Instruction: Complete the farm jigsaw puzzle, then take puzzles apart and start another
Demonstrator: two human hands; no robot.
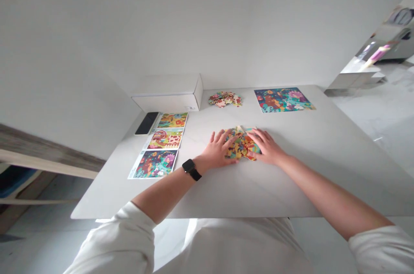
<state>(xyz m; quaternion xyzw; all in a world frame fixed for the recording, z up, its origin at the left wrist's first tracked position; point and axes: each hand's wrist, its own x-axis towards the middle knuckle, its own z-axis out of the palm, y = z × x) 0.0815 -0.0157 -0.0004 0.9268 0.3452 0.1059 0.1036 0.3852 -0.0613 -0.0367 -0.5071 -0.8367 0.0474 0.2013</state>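
A heap of colourful puzzle pieces [241,145] lies in the middle of the white table [291,187]. My left hand [218,149], with a black watch on the wrist, rests flat on the heap's left side, fingers spread. On the heap's right side lies my right hand [265,146], its fingers stretched over the pieces. Neither hand grips anything that I can make out.
A second pile of loose pieces [225,99] and a finished colourful puzzle [282,99] lie at the far side. A white box [168,93] stands far left, with a black phone [147,123] and a sheet of three pictures [161,144] on the left edge.
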